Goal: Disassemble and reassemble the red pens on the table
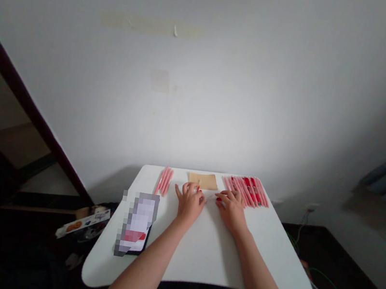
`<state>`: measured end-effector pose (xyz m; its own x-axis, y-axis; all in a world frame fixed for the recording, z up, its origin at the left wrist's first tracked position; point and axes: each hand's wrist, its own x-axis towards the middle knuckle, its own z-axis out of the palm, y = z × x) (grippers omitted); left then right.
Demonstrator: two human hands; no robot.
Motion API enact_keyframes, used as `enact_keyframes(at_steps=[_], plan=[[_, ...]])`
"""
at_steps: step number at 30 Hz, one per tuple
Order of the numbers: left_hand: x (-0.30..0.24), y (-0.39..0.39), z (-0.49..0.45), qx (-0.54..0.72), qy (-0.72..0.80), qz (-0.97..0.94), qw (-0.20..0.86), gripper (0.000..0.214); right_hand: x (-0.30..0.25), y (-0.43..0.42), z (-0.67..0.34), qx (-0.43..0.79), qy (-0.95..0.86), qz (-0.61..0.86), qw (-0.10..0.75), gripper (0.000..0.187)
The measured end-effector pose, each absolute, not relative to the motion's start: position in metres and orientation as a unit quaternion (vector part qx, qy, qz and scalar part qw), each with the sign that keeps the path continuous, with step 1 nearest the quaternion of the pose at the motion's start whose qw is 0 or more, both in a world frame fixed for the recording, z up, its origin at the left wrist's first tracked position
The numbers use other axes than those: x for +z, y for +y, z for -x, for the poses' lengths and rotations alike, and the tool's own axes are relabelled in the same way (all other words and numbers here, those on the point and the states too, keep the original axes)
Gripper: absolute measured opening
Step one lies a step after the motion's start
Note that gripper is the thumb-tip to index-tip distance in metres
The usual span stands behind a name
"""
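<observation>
My left hand [190,206] is over the middle of the white table, fingers bent and thumb side turned inward. A bit of red shows at its fingertips, but what they hold is mostly covered. Close by on the right, my right hand [232,211] has its fingers curled on a small red piece [219,199], whose kind is too small to tell. A thin pale strip [211,198] shows in the gap between both hands. Just beyond them lies a tan rectangular sheet [203,181]. Several pink pen-like sticks [164,181] lie left of my left hand.
A row of many pink and red pen-like sticks [247,190] lies at the far right of the white table [206,259]. On the left lies a phone [139,226], partly blurred out. A wall [206,107] stands behind the table; boxes and clutter [87,220] are on the floor.
</observation>
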<state>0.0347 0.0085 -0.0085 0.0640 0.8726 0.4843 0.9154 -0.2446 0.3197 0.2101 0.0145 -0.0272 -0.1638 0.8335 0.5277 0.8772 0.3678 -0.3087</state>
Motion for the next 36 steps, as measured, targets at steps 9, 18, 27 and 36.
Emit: enact_keyframes(at_steps=[9,18,27,36], plan=[[-0.0113,0.0101,-0.0345,-0.325,-0.601,0.729,0.046,0.006,-0.0288,0.0152,-0.2112,-0.041,-0.762,0.561,0.321,0.026],[-0.0085,0.0093,-0.0343,-0.346,-0.607,0.715,0.034,0.005,-0.0320,0.0183,-0.2128,-0.049,-0.761,0.552,0.338,0.024],[-0.0070,0.0117,-0.0318,-0.384,-0.615,0.689,0.014,0.005,-0.0318,0.0180,-0.2135,-0.044,-0.761,0.555,0.334,0.023],[-0.0057,0.0132,-0.0303,-0.391,-0.631,0.669,-0.010,0.007,-0.0301,0.0172,-0.2131,-0.052,-0.764,0.563,0.311,0.023]])
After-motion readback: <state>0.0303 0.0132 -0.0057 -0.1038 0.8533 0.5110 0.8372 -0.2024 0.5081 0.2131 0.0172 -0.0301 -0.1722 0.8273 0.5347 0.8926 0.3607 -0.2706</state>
